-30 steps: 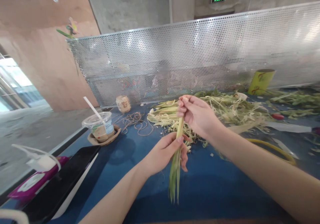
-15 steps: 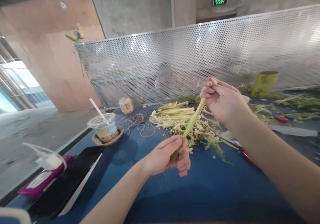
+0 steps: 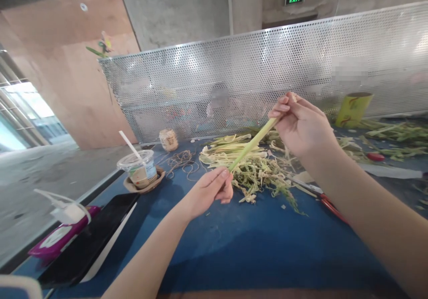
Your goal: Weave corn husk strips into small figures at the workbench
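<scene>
A long pale green leaf strip (image 3: pixel 251 145) is stretched on a slant between my two hands, above the table. Lower down, my left hand (image 3: pixel 214 187) is closed on one end, thumb pressed against the fingers. My right hand (image 3: pixel 299 120), higher and to the right, pinches the other end, and a bit of pale material shows at its fingertips. Behind the strip lies a bundle of pale yellow-green leaf strips (image 3: pixel 220 154). Nearer me is a heap of curled plant scraps (image 3: pixel 261 174). Scissors with red handles (image 3: pixel 334 207) rest beside my right forearm, partly hidden by it.
On the left stand a lidded cup with a straw (image 3: pixel 142 169) in a shallow holder, a black tablet-like slab (image 3: pixel 90 241) and a purple box (image 3: pixel 60 239). Loose twine (image 3: pixel 182 163) lies near a pale jar (image 3: pixel 169 140). A perforated metal screen (image 3: pixel 200 89) closes off the back.
My left hand has moved left and slightly up, so more of the leaf strip shows and it slants more flatly. My right hand has risen slightly.
</scene>
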A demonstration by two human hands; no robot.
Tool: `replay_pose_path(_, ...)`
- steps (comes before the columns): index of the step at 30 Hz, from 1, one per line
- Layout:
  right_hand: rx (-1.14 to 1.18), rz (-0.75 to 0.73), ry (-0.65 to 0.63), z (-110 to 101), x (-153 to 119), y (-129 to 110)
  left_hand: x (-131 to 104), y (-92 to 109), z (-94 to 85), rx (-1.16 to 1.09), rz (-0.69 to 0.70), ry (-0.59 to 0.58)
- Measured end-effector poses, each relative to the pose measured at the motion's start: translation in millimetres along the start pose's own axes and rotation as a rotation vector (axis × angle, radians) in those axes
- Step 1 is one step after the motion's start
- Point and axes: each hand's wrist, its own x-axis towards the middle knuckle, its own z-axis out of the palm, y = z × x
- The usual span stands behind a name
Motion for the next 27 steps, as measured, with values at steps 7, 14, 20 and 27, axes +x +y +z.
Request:
replay_pose_path(7, 0.003, 0.029, -0.028, 2.0, -3.4, -0.8, -4.2, -9.2, 22.0, 0.393, -0.099, 0.062)
replay_pose_path(14, -0.002, 0.083, 0.0, -10.5, 4.5, 3.2, -9.9, -6.8, 34.0, 0.332, -0.076, -0.033)
replay_pose_path(20, -0.081, 0.493, -0.286, -9.7, -2.0, 32.9, -13.6, -14.4, 48.7, 0.673, -0.012, -0.364)
replay_pose_path(27, -0.575, 0.611, -0.405, -3.2, -25.6, 82.7, -20.9, -14.2, 51.6, 0.502, 0.033, -0.32)
